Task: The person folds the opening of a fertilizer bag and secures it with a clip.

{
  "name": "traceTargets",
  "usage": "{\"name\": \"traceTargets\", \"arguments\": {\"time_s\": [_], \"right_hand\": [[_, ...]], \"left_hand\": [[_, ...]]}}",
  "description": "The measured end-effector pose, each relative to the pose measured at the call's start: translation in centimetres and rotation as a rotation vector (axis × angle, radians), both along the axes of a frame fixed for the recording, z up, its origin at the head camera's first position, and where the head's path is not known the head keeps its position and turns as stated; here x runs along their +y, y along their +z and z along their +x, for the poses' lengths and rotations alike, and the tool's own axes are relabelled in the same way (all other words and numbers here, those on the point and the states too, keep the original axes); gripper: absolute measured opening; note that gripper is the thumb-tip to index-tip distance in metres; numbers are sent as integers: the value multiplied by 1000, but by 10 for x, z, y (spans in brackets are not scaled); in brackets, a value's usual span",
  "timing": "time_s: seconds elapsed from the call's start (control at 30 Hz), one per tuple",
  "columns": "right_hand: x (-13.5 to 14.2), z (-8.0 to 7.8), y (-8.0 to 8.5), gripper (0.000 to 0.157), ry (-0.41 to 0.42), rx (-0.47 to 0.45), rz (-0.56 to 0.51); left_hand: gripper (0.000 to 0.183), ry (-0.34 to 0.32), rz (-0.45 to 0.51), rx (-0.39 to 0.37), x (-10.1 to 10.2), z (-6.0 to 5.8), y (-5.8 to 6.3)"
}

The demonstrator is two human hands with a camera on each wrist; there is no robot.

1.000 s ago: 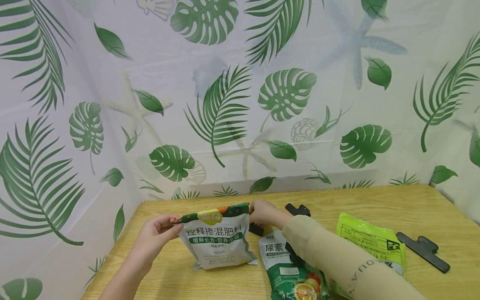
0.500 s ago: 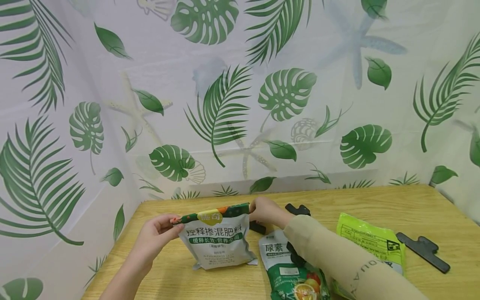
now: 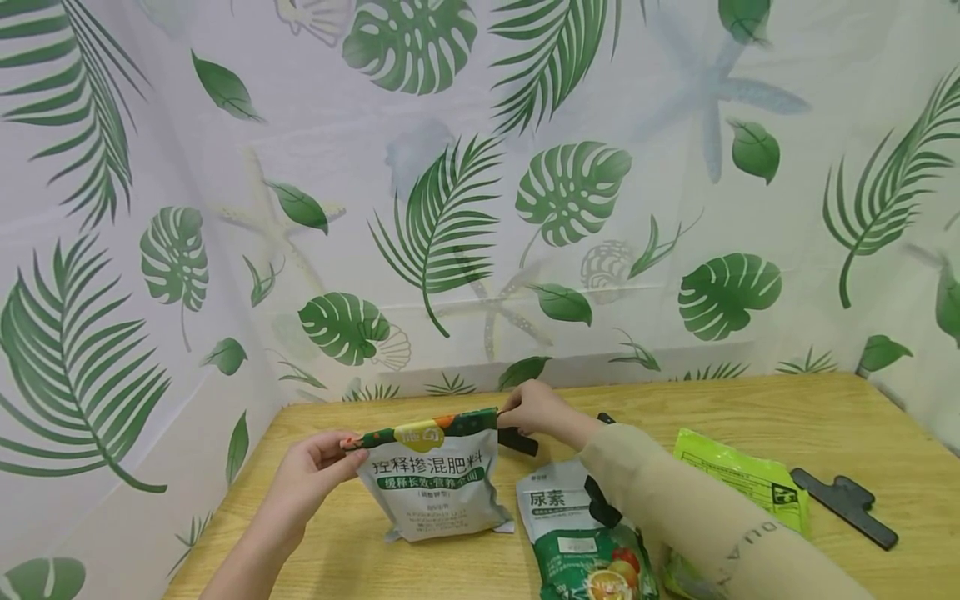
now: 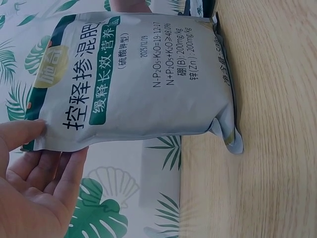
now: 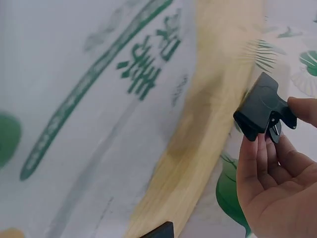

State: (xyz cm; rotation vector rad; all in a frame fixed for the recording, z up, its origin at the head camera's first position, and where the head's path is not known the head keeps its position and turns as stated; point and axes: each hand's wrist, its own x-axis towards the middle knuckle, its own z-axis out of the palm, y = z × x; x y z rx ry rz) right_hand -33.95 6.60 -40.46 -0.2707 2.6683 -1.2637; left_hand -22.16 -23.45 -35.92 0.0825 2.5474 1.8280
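A white fertilizer bag (image 3: pixel 435 483) with a folded green top edge stands upright on the table. My left hand (image 3: pixel 318 467) pinches its top left corner; in the left wrist view the thumb lies in front and the fingers (image 4: pixel 69 168) behind. At the bag's top right corner is my right hand (image 3: pixel 540 412), fingertips right at the edge. In the right wrist view this hand (image 5: pixel 277 178) holds a black bag clip (image 5: pixel 262 106) between thumb and fingers. Part of that clip (image 3: pixel 519 442) shows below the hand in the head view.
A white-and-green urea bag (image 3: pixel 577 542) lies right of centre, with a black clip (image 3: pixel 602 504) beside my sleeve. Farther right are a lime-green bag (image 3: pixel 738 483), partly behind the right arm, and another black clip (image 3: pixel 847 504). A leaf-patterned cloth (image 3: pixel 450 208) hangs behind the table.
My right hand has shifted slightly up and right at the bag's corner, and more of the clip below it shows. The left hand and the white bag stay in place.
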Motion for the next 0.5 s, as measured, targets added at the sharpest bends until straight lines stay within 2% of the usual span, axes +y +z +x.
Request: {"name": "traceTargets", "arguments": {"time_s": [0.2,0.5], "right_hand": [[4,-4,5,16,-7,3,-56],[7,-2,20,17,-5,-6,-68]], "left_hand": [[26,9,6,-5,0,-1,-1],[26,10,10,-5,0,-2,-2]]}}
